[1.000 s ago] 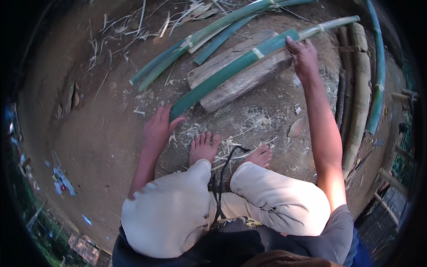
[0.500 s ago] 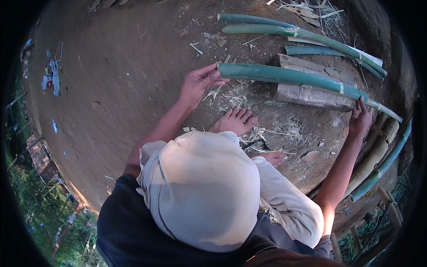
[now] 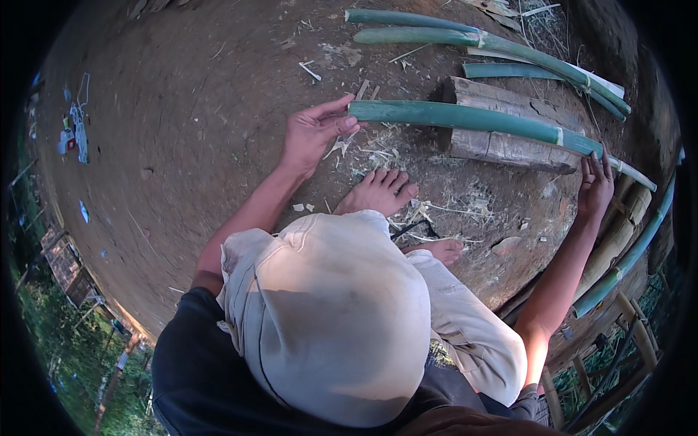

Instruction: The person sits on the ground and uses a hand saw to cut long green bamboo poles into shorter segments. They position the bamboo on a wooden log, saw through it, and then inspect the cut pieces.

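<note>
A long green split bamboo piece [image 3: 451,115] lies across the top of a weathered wooden block [image 3: 502,151]. My left hand [image 3: 313,134] grips its left end, with thumb and fingers closed about the cut edge. Farther along, past a pale node, my right hand [image 3: 596,187] holds the bamboo from the near side, its fingers reaching up over it. Part of the right hand's grip is hidden, and the bamboo's thinner right end sticks out beyond it.
More green bamboo lengths [image 3: 422,35] lie behind the block. At the right are a thick tan pole [image 3: 614,247] and a green one [image 3: 607,291]. Shavings [image 3: 472,207] litter the dirt by my bare feet [image 3: 378,192]. A white cord [image 3: 78,131] lies far left.
My right hand has shifted slightly along the bamboo, and its fingers now reach up more over it. The left hand keeps its end. The whole view has moved a little.
</note>
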{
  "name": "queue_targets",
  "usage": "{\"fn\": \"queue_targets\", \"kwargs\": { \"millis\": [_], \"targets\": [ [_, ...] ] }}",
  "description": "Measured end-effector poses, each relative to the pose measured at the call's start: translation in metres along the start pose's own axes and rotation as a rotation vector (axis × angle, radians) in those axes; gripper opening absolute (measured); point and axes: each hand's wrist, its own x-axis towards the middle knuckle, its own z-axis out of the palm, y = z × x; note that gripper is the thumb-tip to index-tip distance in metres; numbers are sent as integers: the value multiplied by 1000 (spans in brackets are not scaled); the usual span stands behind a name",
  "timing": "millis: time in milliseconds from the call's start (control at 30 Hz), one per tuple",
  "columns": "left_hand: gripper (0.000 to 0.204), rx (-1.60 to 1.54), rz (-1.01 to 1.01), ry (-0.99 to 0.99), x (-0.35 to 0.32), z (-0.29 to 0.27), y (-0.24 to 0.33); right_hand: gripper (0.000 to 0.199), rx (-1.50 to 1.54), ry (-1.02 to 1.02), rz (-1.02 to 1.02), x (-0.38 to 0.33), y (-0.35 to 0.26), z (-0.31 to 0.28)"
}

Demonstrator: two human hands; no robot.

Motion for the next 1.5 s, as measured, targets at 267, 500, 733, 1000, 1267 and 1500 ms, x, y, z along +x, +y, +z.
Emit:
{"fn": "queue_targets", "kwargs": {
  "millis": [267,500,733,1000,1267,1500],
  "targets": [
    [49,-60,1,13,-3,4,-6,47,-41,69,-31,-1,1,-3],
    [51,-58,-6,16,-5,6,-4,49,-26,-11,-7,0,-3,-7],
    [48,-100,-6,30,-6,10,-4,50,-79,-15,1,8,-4,-19],
    [40,-121,-21,30,-5,10,-6,50,-121,8,-22,7,-3,-17],
    [38,-152,-71,66,-1,9,-8,53,-136,8,-50,6,0,-18],
    [45,-93,-82,140,-1,11,-2,61,-89,56,-32,-2,-1,6]
  ]
}}
